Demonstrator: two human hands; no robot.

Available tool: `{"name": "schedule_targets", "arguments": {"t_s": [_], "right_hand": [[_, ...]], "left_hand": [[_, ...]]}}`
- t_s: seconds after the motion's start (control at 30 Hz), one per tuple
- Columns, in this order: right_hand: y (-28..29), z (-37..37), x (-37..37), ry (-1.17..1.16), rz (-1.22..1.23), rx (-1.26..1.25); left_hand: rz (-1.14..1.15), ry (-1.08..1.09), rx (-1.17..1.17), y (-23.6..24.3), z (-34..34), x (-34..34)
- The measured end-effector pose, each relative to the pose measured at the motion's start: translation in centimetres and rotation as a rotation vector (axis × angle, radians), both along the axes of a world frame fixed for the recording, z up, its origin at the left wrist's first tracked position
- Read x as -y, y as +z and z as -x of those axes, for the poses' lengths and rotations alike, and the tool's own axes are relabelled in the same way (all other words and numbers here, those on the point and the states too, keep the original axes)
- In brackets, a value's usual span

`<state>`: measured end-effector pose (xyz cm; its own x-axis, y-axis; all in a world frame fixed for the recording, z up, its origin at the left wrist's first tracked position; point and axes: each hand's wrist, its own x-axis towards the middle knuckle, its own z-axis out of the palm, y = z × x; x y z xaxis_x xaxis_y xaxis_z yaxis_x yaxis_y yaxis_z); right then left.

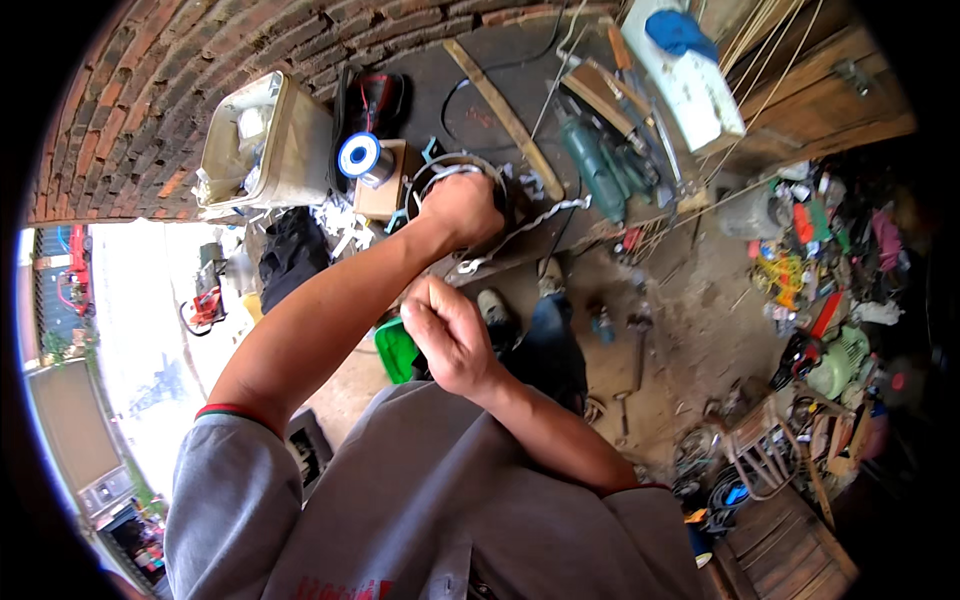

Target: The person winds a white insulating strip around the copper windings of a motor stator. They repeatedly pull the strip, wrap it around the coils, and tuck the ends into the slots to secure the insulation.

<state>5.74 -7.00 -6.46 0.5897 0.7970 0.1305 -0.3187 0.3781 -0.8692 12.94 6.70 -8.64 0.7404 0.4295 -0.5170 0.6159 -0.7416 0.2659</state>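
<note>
Round drum [426, 178] at near edge of surface [425, 75]. Left hand [462, 212] curled over drum opening; grip hidden, cannot tell. Right hand [447, 335] clenched, apart from drum. Left of drum: spool [362, 157] on cardboard box [393, 190].

From my remote station I observe one wide fisheye view, head-mounted, facing steeply downward. The wearer's grey shirt [420, 490] lies nearest, filling lower centre; the table [428, 85] sits beyond, at upper centre; the brick wall [120, 120] bends along the upper-left rim.
</note>
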Motion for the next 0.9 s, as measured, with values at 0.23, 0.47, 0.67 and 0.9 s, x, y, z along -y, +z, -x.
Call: {"name": "schedule_targets", "arguments": {"t_s": [0.23,0.47,0.67,0.9], "right_hand": [[1.6,-2.7,3.2,-0.137,0.173,0.912],[4.6,-4.0,8.7,-0.037,0.434,0.486],[5.6,-6.9,8.9,0.116,0.501,0.617],[5.5,-11.9,6.1,0.346,0.222,-0.326]], "left_hand": [[0.085,-0.027,0.197,-1.1,1.6,-1.5],[1.19,0.333,0.363,4.1,11.2,1.8],[1.359,0.751,0.674,3.1,10.7,8.0],[0.794,0.048,0.903,10.6,10.7,8.8]]}}
